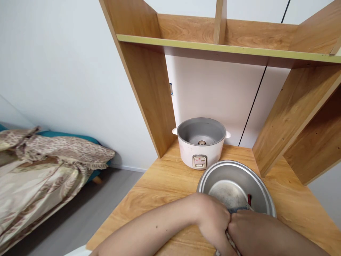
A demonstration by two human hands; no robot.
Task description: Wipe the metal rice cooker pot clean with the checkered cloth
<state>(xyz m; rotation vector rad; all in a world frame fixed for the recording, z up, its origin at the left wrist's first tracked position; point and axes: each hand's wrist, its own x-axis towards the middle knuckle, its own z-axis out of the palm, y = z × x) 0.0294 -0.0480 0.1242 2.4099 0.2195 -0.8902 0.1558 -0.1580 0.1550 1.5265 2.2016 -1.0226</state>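
Left hand: my left hand (pixel 213 220) is clenched on a cloth (pixel 241 209) at the near rim of the metal pot.
Right hand: my right hand (pixel 249 231) is pressed against the left, gripping the same cloth.
Metal pot: the metal pot (pixel 237 186) sits on the wooden desk (pixel 160 177), just in front of the rice cooker (pixel 201 144).
Done: the pot is out and the cooker body stands open.
Left: I judge the wiping is under way; the pot is not back in.
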